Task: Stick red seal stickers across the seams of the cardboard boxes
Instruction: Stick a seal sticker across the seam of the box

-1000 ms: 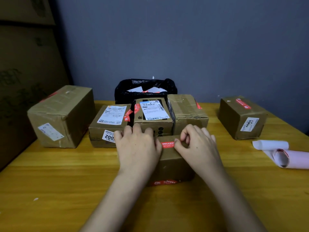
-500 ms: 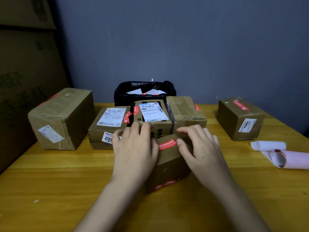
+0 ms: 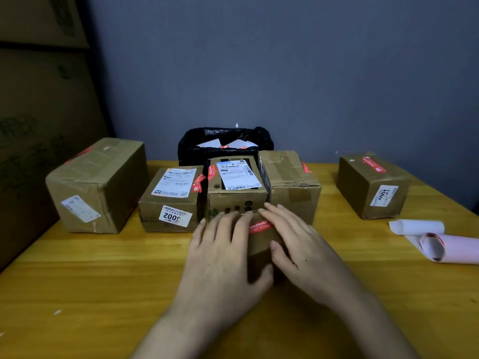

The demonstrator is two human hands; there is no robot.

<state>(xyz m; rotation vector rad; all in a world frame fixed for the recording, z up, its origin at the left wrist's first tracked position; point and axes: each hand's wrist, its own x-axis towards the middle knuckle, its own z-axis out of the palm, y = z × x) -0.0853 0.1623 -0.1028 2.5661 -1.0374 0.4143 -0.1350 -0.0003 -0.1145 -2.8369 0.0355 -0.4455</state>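
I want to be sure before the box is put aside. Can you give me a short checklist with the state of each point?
1. Red seal sticker lies on the small box: ok.
2. Sticker crosses the seam: cannot tell, fingers cover it.
3. Left hand steadies the box: ok.
4. Right hand lies flat on the box: ok.
5. Sticker roll on the table, right side: ok.
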